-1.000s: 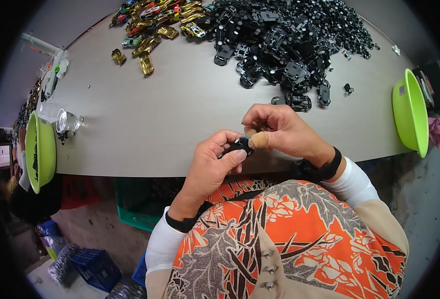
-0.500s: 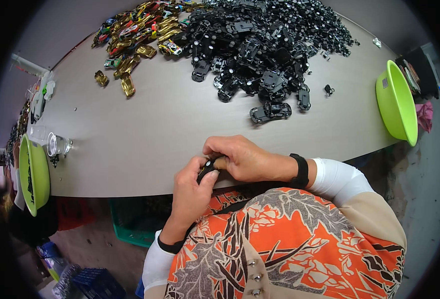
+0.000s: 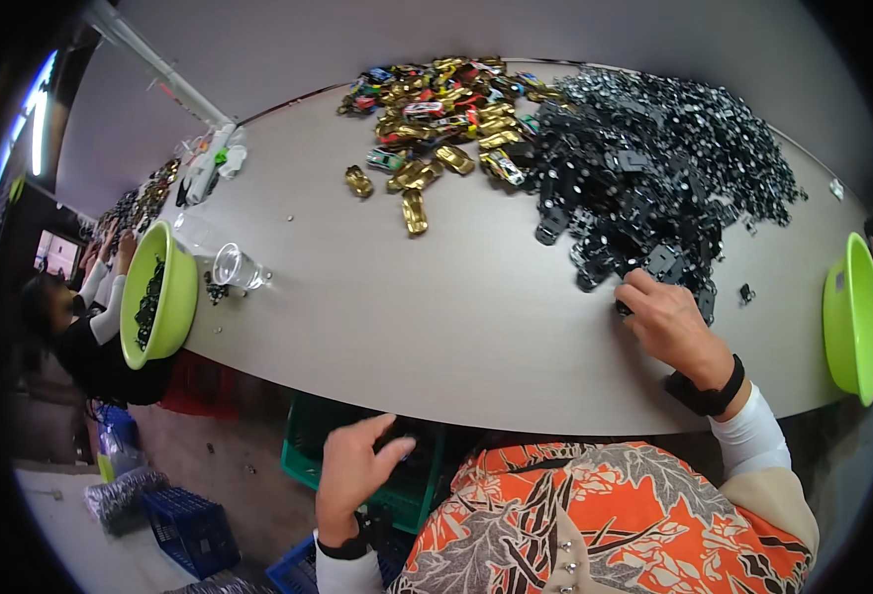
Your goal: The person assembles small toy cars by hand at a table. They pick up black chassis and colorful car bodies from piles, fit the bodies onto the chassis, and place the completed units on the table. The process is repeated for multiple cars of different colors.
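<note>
My left hand (image 3: 355, 473) hangs past the table's front edge, above a green crate (image 3: 303, 450). Its thumb and fingers are spread, and nothing shows in its grasp. At the near edge of a heap of black toy car bases (image 3: 605, 213), my right hand (image 3: 672, 325) has its fingers bent round a black toy car base (image 3: 623, 308), mostly covered by the fingers. Left of that heap lie toy car bodies (image 3: 436, 124) in gold and mixed colours, with a few gold ones (image 3: 414, 211) apart from the rest.
Small black-and-silver parts (image 3: 694, 114) are heaped at the back right. Lime-green basins stand at the left edge (image 3: 184, 297), holding black parts, and at the right edge (image 3: 857, 327). A clear cup (image 3: 236, 265) lies by the left basin. A person (image 3: 90, 327) works beyond it.
My hands have parted from the black toy car they held together. The left moved down over the crate, the right forward to the heap. The view has shifted leftward.
</note>
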Motion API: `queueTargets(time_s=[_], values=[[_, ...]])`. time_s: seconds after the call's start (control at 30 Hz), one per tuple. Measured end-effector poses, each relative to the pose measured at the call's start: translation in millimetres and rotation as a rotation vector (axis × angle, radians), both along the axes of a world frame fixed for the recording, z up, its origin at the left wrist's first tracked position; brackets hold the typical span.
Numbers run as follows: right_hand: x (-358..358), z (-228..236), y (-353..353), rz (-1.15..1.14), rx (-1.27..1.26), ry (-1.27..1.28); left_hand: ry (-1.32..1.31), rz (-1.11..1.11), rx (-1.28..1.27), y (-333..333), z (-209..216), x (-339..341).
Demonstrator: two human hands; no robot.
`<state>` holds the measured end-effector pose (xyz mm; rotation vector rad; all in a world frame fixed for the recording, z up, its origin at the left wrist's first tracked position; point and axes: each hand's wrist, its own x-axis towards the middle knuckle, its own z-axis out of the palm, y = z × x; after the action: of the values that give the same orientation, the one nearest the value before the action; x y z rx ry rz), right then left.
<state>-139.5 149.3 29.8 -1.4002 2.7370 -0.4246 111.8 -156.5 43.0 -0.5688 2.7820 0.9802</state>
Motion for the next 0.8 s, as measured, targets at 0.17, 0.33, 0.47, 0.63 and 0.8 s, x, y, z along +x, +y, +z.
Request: queueTargets(time_s=[0.17, 0.33, 0.47, 0.63, 0.8], values=[[-8, 0, -8, -0.018, -0.306, 0.068, 0.407, -0.05, -0.002, -10, 6, -122], [-2, 6, -11, -0.13, -0.701, -0.489, 0.418, 0.125, -0.41, -44, -27, -245], [4, 7, 3, -0.258, -0.978, -1.071, 0.333, 0.066, -0.578, -35, -52, -271], [11, -3, 13, -0.22, -1.147, -1.31, 0.44, -0.097, 0.102, 11, -59, -237], [16, -1, 2, -0.135, -1.119, -1.331, 0.099, -0.01, 1.268, 103, -16, -177]])
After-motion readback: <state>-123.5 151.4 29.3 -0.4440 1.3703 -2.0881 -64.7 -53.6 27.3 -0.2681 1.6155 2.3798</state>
